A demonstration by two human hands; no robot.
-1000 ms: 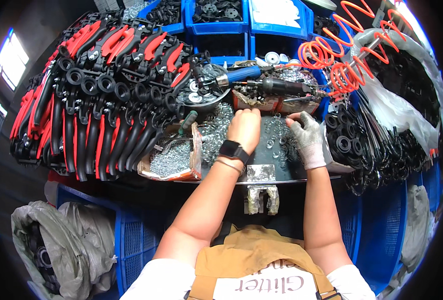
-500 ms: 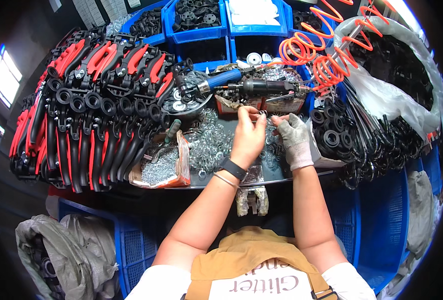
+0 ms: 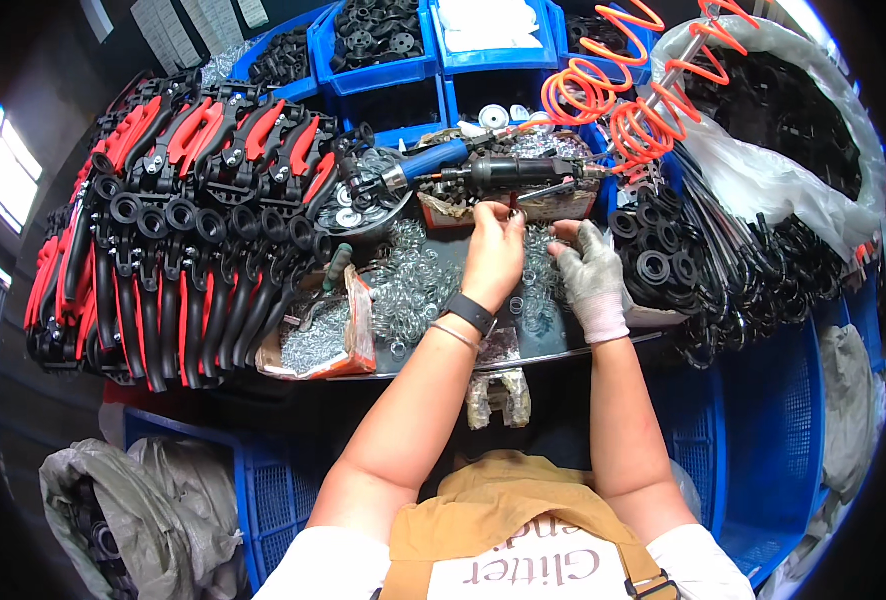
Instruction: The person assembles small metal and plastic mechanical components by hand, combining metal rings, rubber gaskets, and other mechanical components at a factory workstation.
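My left hand [image 3: 495,252], bare with a black watch at the wrist, is closed in a pinch just in front of a box of small parts. A small dark and shiny piece shows at its fingertips, too small to name. To its right, my right hand [image 3: 593,275] wears a grey glove with bare fingertips. Its thumb and fingers are apart, and I see nothing held between them. Below and between both hands lie loose metal springs [image 3: 538,290], with a larger heap of springs [image 3: 408,280] left of my left wrist.
A black pneumatic screwdriver [image 3: 518,174] with an orange coiled hose [image 3: 578,95] lies across the boxes ahead. Red-and-black lever assemblies [image 3: 193,215] are stacked at left. Black rings [image 3: 653,265] and bent black rods [image 3: 753,290] sit at right. A box of screws [image 3: 318,340] stands near left.
My hands have drawn slightly apart, and the right fingers have spread. My left hand has shifted a little forward, still pinching. The whole view has moved slightly.
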